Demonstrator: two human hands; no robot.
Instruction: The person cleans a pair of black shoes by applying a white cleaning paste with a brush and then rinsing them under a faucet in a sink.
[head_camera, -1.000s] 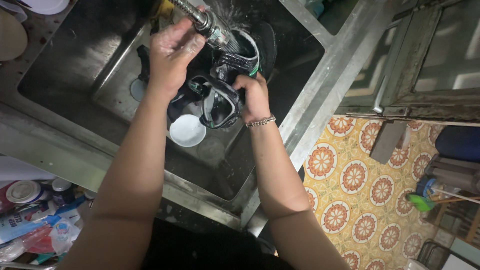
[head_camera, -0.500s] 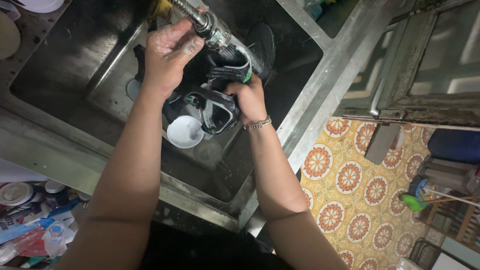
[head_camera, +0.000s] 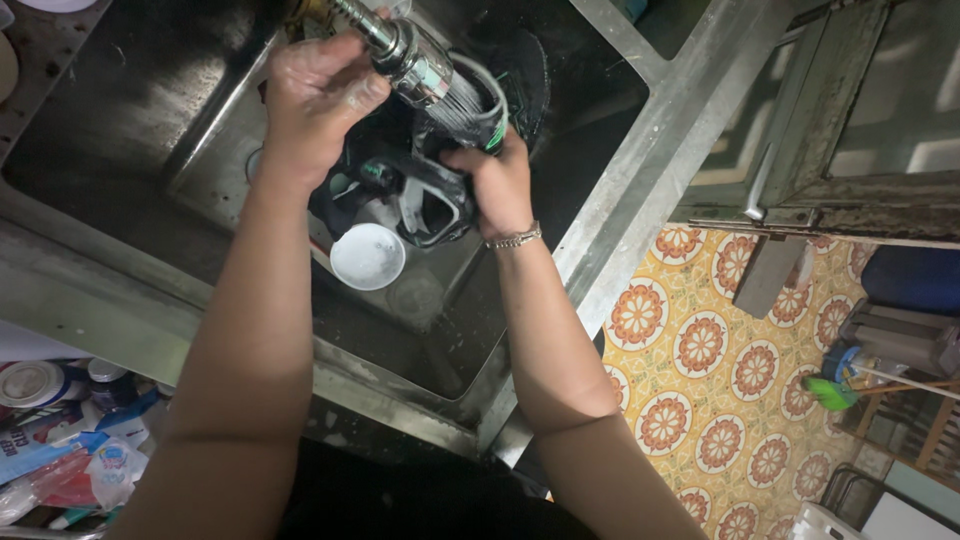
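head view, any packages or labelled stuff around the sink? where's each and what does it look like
Blue plastic packet: bottom left below the sink edge, flat, blue with white print.
Crumpled clear wrapper: beside the blue packet, see-through with red and blue patches.
Round lidded tub: far left edge, white lid with a red rim.
Small dark jar: right of the tub, pale cap.
No signs or screens in view.

Arms: I see both of mine bare from elbow to wrist, no sleeves in view.
Left hand (head_camera: 315, 95): no ring or band that I can make out.
Right hand (head_camera: 497, 185): a thin silver chain bracelet (head_camera: 513, 238) sits around my wrist.
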